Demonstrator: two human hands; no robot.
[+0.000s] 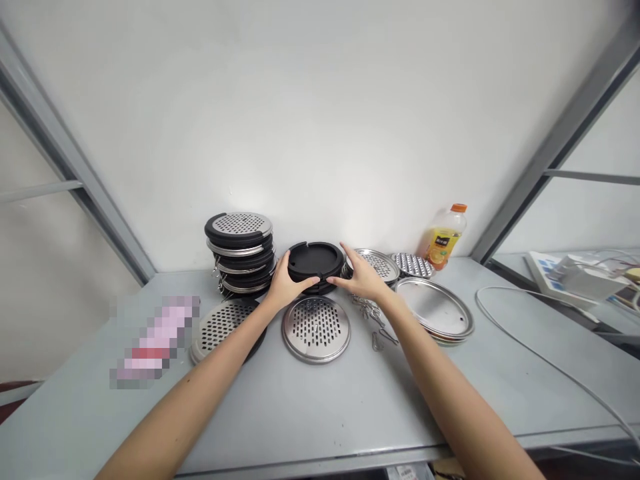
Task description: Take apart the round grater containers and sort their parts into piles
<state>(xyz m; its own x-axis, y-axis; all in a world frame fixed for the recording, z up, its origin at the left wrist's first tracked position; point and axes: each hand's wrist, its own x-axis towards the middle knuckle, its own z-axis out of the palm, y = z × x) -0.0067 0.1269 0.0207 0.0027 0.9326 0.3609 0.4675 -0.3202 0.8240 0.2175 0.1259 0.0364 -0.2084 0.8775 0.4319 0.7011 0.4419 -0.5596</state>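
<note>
Both hands flank a low stack of black round plastic trays (314,257) near the wall. My left hand (287,283) grips the stack's left rim, its thumb lying along the front edge. Opposite it, my right hand (364,277) has its thumb at the front rim and fingers spread along the right side; its hidden fingers are hard to judge. Just in front lies a round metal grater plate (317,330). Under my left forearm sits another grater plate (220,327) with a black part beneath it. Small metal clips (373,310) are scattered beside my right wrist.
A tall stack of black-rimmed graters (240,227) stands at the left. To the right are more grater plates (377,265), a coarse grater plate (414,265), plain metal lids (435,307), a juice bottle (445,237) and a white cable (540,353). A pixelated pink item (160,333) lies left.
</note>
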